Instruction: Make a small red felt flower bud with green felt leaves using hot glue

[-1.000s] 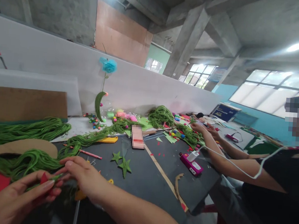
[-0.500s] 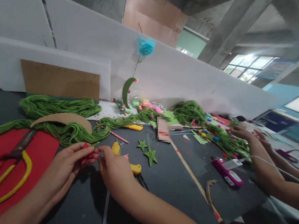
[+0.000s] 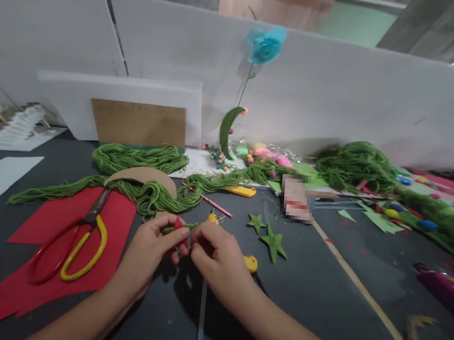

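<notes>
My left hand (image 3: pixel 153 250) is closed, pinching a small pointed red piece (image 3: pixel 182 233) between thumb and fingers, with a bit of green showing beside it. Close by on the right, my right hand (image 3: pixel 219 252) has its fingers curled together in a pinch; whatever lies between them is too small to make out. Under that hand is a yellow glue gun (image 3: pixel 250 264), partly hidden, with a long pale stick (image 3: pixel 201 318) running toward me. Two green yarn-covered stars (image 3: pixel 273 243) lie right of my hands. Yellow-and-red-handled scissors (image 3: pixel 86 227) rest on red sheets (image 3: pixel 114 258) at left.
Green yarn hanks (image 3: pixel 140 159) and a brown cardboard crescent (image 3: pixel 143 177) lie behind my hands. A green crescent (image 3: pixel 225 133) stands with a blue flower (image 3: pixel 265 46) above it. Also present are a yellow cutter (image 3: pixel 241 190), pink pencil (image 3: pixel 218 207) and purple power strip (image 3: pixel 442 288).
My view has turned left, so the co-worker's arms at the right are out of sight and white model stairs appear at left. My left hand still pinches the red piece.
</notes>
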Demonstrator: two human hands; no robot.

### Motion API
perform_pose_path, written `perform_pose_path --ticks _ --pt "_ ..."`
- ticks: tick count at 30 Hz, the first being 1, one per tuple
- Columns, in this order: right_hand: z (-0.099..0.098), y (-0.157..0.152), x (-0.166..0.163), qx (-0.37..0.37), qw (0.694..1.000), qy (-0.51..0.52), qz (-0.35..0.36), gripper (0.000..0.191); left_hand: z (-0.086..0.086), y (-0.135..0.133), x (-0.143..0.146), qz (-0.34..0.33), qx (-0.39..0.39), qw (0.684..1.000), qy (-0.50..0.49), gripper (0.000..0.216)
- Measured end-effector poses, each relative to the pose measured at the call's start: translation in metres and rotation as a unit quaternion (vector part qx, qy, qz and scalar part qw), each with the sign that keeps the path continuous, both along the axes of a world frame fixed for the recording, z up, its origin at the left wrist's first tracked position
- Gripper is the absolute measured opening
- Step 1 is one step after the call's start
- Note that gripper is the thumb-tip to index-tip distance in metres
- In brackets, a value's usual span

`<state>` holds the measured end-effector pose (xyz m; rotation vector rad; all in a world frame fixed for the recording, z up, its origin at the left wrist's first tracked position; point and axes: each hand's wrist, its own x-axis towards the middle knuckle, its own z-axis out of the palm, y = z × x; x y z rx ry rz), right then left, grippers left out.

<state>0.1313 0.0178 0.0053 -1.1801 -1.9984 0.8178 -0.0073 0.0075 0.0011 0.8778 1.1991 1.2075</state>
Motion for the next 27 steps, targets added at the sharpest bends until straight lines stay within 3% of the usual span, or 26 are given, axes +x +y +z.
perform_pose_path --ticks 4,8,11,17,22,25,27 --pt "0.001 -0.002 0.005 0.1 0.988 -0.111 0.047 0.014 0.004 0.0 -0.003 -0.009 0.007 1.0 -0.015 0.013" --pt "0.0 -0.003 0.01 0.253 0.934 -0.248 0.038 0.016 0.011 0.001 -0.007 -0.034 -0.012 0.999 -0.038 0.011" --pt "0.004 -0.005 0.011 0.312 0.904 -0.289 0.038 0.014 0.014 0.001 -0.008 -0.037 -0.011 0.999 -0.021 0.012" --pt "0.012 -0.008 0.013 0.342 0.891 -0.296 0.045 0.014 0.02 -0.004 -0.006 -0.01 0.009 0.995 0.103 0.012" --pt "0.016 -0.002 0.018 0.381 0.882 -0.268 0.068 0.022 0.025 -0.008 -0.005 -0.029 0.044 0.968 0.245 0.011" --pt "0.022 0.003 0.021 0.35 0.9 -0.243 0.086 0.022 0.027 -0.009 -0.008 -0.095 0.063 0.95 0.29 0.01" --pt "0.026 0.007 0.023 0.281 0.933 -0.194 0.116 0.019 0.027 -0.009 -0.011 -0.148 0.045 0.953 0.26 0.009"
